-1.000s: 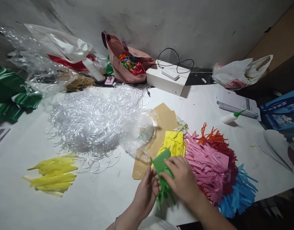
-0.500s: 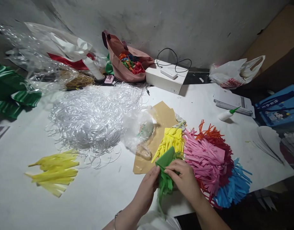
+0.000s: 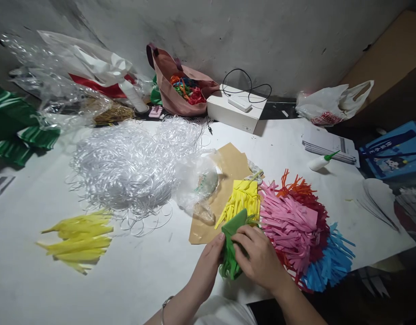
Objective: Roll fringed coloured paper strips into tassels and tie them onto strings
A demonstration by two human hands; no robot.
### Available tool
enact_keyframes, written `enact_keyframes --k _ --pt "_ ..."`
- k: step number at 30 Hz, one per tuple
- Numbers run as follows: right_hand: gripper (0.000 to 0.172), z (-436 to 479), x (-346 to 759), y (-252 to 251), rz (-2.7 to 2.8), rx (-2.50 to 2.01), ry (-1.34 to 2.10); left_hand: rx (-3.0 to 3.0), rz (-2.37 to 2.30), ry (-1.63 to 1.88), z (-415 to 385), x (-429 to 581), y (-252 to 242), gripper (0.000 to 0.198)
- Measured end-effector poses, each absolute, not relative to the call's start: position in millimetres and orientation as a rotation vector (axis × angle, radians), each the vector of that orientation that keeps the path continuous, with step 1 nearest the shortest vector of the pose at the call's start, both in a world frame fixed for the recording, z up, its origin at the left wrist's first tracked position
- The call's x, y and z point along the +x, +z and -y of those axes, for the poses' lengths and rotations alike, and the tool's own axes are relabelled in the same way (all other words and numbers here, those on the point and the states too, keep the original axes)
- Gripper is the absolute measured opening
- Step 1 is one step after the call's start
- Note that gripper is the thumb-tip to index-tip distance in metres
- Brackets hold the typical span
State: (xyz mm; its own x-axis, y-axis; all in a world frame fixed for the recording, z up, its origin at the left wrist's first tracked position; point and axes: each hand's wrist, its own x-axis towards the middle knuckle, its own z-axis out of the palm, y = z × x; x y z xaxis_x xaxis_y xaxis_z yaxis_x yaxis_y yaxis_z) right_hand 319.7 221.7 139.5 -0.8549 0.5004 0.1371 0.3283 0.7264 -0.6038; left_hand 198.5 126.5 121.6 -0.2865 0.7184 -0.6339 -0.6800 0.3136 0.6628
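Against the frame from half a second ago, the loose ends of the green fringe (image 3: 231, 264) sit higher and more bunched, and the fingers of the right hand (image 3: 258, 259) lie further over the strips. The left hand (image 3: 209, 259) clasps the fringe by its edge, thumb in front; the right fingertips touch the strips, though whether they pinch I can't make out. The step looks like gathering or sorting strips on one piece; the next move probably calls for a steady left hold and light right fingers, since thin strips tangle easily. That one piece is between the two hands. Just beyond the grip lies one yellow fringe (image 3: 243, 198); right of the grip are one pink heap (image 3: 291, 221) and one blue heap (image 3: 329, 266). Well left of it are two yellow tufts (image 3: 87, 228). Farther out come one brown sheet (image 3: 230, 164), one clear bag (image 3: 194, 180), one mound of white string (image 3: 123, 167), one glue bottle (image 3: 318, 163) and, farthest from the grip, one white box (image 3: 231, 118) and one pink tote (image 3: 163, 76)
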Motion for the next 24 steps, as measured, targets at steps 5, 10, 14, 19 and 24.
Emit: enact_keyframes --k 5,10,14,19,24 --pt "0.017 -219.1 316.4 143.5 2.614 -0.642 0.777 0.053 -1.283 1.365 -126.4 199.0 122.2 0.037" --pt "0.014 -218.5 317.9 137.6 2.429 -0.795 0.985 0.094 -1.274 1.341 -125.5 199.3 119.7 0.039" --pt "0.011 -224.0 319.3 135.2 2.269 -0.956 1.281 0.154 -1.296 1.287 -125.2 197.9 118.4 0.039" --pt "0.010 -232.6 322.5 136.1 2.107 -0.949 1.620 0.358 -1.305 1.251 -128.5 194.0 119.6 0.039" --pt "0.012 -232.1 326.7 140.1 2.210 -0.900 1.306 0.578 -1.400 1.165 -129.7 188.9 116.9 0.036"
